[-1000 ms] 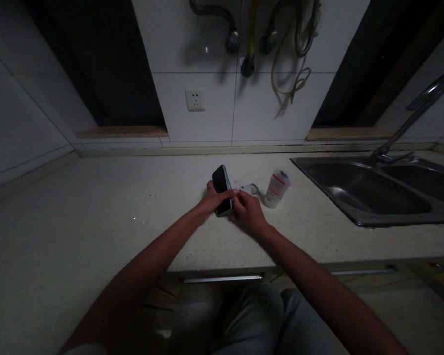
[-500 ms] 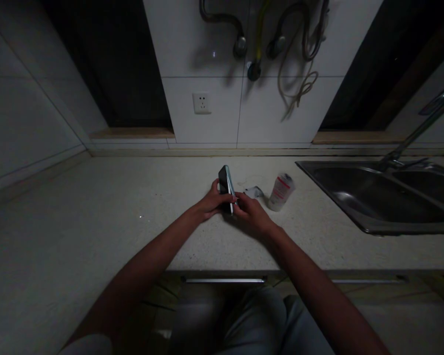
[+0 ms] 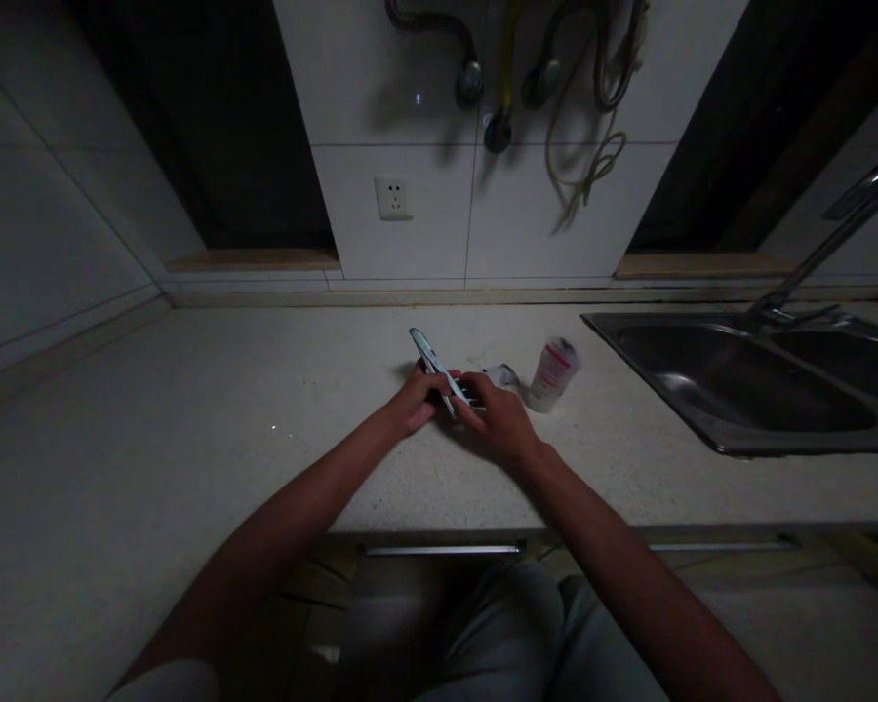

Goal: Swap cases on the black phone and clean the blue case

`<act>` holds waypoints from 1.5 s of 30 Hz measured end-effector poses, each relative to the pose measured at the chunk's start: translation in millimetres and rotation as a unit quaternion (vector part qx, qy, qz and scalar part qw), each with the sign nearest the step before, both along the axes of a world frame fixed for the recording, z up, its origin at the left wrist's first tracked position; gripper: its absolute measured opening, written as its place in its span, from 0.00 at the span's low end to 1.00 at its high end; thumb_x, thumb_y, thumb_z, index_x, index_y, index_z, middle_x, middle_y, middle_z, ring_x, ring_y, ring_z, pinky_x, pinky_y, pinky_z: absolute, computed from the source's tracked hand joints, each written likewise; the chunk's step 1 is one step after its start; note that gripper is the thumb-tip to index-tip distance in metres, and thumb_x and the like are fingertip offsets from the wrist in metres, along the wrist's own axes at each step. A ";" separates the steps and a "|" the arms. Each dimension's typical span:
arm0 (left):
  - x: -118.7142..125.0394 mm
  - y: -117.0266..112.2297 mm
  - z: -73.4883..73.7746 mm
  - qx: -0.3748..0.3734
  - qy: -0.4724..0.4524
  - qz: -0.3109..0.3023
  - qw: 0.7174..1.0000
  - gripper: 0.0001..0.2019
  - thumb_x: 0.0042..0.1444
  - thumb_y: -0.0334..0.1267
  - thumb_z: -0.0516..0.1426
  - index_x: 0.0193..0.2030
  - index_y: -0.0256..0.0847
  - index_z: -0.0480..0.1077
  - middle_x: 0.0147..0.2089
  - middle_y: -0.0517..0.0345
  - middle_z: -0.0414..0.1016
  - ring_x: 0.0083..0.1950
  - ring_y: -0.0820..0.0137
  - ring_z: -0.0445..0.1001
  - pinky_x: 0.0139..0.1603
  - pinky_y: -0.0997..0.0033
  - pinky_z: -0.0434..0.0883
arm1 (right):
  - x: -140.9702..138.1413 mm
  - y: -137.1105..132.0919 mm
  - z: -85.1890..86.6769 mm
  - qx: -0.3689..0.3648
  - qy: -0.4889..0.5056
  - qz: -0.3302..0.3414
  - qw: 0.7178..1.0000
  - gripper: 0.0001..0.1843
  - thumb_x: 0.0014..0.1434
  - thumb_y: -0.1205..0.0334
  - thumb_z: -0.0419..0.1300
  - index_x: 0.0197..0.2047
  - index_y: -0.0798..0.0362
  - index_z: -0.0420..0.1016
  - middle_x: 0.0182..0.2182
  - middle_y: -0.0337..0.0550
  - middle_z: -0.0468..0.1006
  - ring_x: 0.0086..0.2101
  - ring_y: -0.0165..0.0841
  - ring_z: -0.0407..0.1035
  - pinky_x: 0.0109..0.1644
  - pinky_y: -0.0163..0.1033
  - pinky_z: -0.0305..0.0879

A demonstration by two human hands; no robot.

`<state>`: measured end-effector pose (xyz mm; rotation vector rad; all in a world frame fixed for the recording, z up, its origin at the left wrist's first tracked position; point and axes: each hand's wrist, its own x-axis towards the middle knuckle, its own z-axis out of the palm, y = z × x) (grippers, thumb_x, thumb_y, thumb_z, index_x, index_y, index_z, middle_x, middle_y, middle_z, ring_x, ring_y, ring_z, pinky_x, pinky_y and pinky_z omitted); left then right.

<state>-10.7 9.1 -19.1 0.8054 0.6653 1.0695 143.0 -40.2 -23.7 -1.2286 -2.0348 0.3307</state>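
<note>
My left hand (image 3: 412,402) is closed round the lower left side of a phone (image 3: 425,349), which stands tilted above the counter with its top leaning left. A pale, bluish layer that looks like a case shows along it, with a narrow dark gap between the layers. My right hand (image 3: 503,417) grips the lower right end, its fingers curled at the pale layer's edge. The dim light and the fingers hide how the two layers join. Just behind the right hand lies a small silvery wrapper (image 3: 501,374), and to its right a plastic cup (image 3: 554,375) with red print stands upright.
The pale countertop (image 3: 380,487) runs across the view up to a tiled wall with a socket (image 3: 392,199). On the right is a steel sink (image 3: 717,450) with a tap (image 3: 805,278). Pipes and a tied cord (image 3: 596,168) hang above.
The phone has turned in my hands: its top has swung left and its dark screen no longer faces me, while more of the pale layer shows. The cup and wrapper stay put.
</note>
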 end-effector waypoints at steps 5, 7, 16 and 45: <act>-1.7 4.2 -0.5 -0.073 -0.019 -0.040 0.996 0.11 0.28 0.27 0.54 0.25 0.38 0.64 0.30 0.51 0.75 0.40 0.58 0.76 0.46 0.53 0.75 | -8.8 2.8 -5.1 -0.033 0.054 -0.023 0.998 0.19 0.66 0.55 0.54 0.57 0.52 0.66 0.51 0.53 0.79 0.47 0.41 0.76 0.46 0.45 0.74; -2.0 5.0 0.0 -0.094 -0.015 -0.035 0.995 0.10 0.28 0.27 0.53 0.23 0.38 0.65 0.29 0.51 0.75 0.41 0.58 0.76 0.46 0.54 0.76 | -10.3 4.6 -5.6 -0.049 0.069 -0.012 0.996 0.22 0.66 0.55 0.54 0.61 0.52 0.63 0.53 0.55 0.78 0.49 0.41 0.75 0.49 0.46 0.72; -6.2 10.5 0.0 -0.077 0.050 -0.028 0.995 0.12 0.28 0.23 0.52 0.24 0.33 0.71 0.27 0.51 0.74 0.37 0.62 0.76 0.48 0.58 0.75 | 0.8 9.1 -4.5 -0.086 0.069 0.102 0.989 0.23 0.60 0.64 0.58 0.59 0.54 0.68 0.48 0.50 0.80 0.44 0.38 0.75 0.50 0.41 0.67; -42.4 24.0 11.2 0.107 0.443 0.090 0.886 0.20 0.47 0.49 0.62 0.44 0.43 0.70 0.34 0.56 0.75 0.33 0.67 0.73 0.32 0.71 0.69 | 22.9 29.4 -17.1 -0.087 0.317 -0.178 0.928 0.34 0.56 0.61 0.51 0.66 0.55 0.53 0.52 0.58 0.74 0.39 0.38 0.74 0.35 0.40 0.74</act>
